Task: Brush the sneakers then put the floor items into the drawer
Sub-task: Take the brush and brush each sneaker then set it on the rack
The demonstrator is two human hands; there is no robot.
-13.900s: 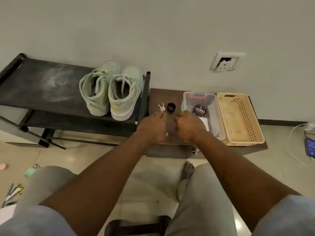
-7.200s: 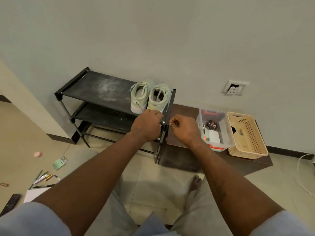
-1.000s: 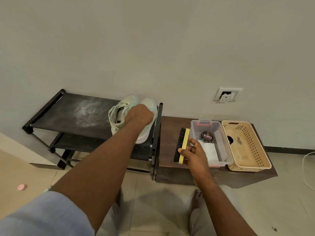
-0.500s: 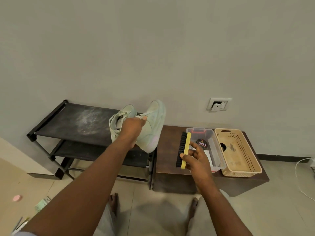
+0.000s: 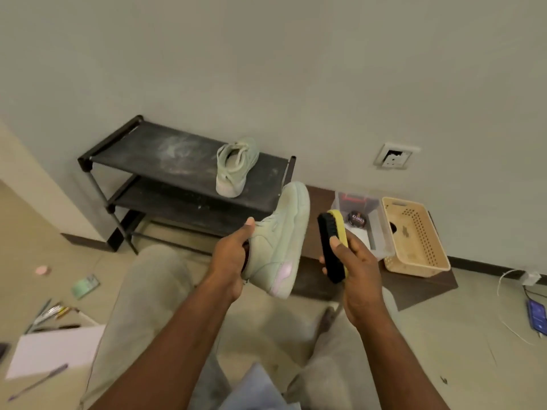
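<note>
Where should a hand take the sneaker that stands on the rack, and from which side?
Grip the sneaker on the rack at its heel collar, coming from the front and above. It stands upright on its sole with the heel towards the person and the opening facing up, so fingers likely slip inside, thumb behind the heel.

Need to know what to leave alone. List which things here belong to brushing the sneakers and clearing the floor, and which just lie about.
Job: held sneaker in left hand; brush in right hand; second sneaker on the rack; on the floor, pens, paper, green card.
Lying about: basket, polish tin, phone.
</note>
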